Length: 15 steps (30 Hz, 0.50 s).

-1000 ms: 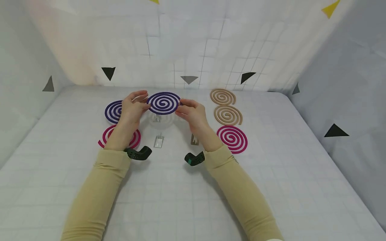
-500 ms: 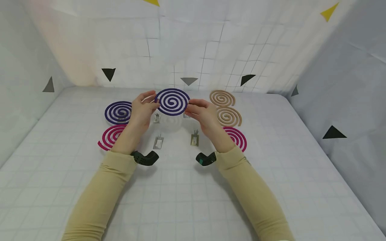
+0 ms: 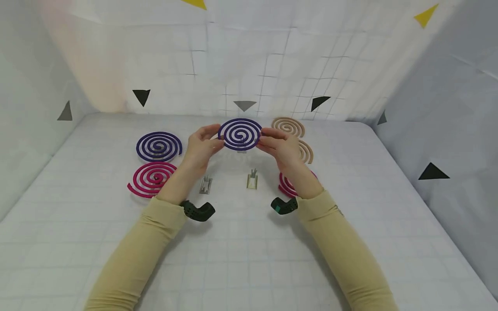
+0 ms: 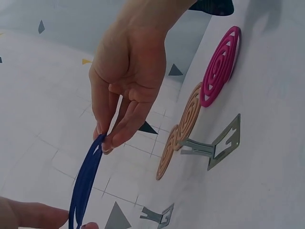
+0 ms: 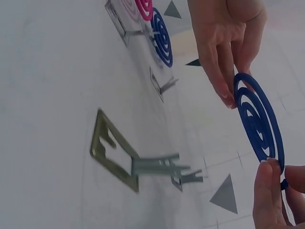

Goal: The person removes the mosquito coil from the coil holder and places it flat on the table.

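My left hand and right hand pinch a dark blue mosquito coil by its opposite edges, raised above the table. In the right wrist view the coil appears obliquely between both sets of fingertips. Under it stand small metal coil stands with upright prongs. A silvery stand and a brassy stand are nearer the body. Part of a back stand peeks out beneath the held coil. Another stand, at the back left, is behind my left hand in the head view.
On the left lie another blue coil and a pink coil. To the right are two tan coils, the nearer partly covered by my right hand, and a pink coil behind my right forearm. White walls enclose the table.
Both hands have carried the blue coil rightward, from over the back left stand to over the back right one. The left blue coil, earlier partly covered, now shows whole.
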Tool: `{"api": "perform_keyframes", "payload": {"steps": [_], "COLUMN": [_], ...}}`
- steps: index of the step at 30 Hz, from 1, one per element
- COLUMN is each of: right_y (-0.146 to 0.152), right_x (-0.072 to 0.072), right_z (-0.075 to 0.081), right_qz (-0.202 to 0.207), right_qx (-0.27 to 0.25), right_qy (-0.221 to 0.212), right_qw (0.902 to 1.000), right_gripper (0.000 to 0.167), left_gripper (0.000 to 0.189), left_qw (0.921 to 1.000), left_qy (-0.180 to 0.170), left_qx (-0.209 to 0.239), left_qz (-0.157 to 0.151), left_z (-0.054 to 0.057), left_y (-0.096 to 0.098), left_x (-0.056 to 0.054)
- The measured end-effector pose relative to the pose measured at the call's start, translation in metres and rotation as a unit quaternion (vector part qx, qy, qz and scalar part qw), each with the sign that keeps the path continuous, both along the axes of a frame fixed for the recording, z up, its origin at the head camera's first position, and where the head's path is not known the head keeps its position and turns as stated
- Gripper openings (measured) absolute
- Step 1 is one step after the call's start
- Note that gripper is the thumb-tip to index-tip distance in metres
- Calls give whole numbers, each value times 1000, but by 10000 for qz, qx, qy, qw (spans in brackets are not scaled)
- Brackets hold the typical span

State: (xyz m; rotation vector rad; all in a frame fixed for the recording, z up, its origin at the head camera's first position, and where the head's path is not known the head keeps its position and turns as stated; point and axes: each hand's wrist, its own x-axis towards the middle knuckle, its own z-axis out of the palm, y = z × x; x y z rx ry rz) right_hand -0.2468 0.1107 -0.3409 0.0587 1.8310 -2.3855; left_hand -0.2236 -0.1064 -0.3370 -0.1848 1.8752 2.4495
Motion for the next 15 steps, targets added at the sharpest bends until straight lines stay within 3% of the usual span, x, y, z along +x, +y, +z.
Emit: {"api": "perform_keyframes", "payload": {"steps": [7,15], "right_y": [25,49], "right_x": [-4,-13], "right_z": [3,-2], "right_qz": [-8,-118], "right_qx": [-81,-305], "right_qy": [-58,69], "right_qw": [9999,9994], "right_gripper": [38,35], "left_gripper": [54,49], "left_qw": [9998,9989], "left_qy": [162,187], "left_qx": [29,186], "left_qz": [-58,376], "left_z": [-2,-2], "left_y": [20,48], "left_x": [-6,-21]}}
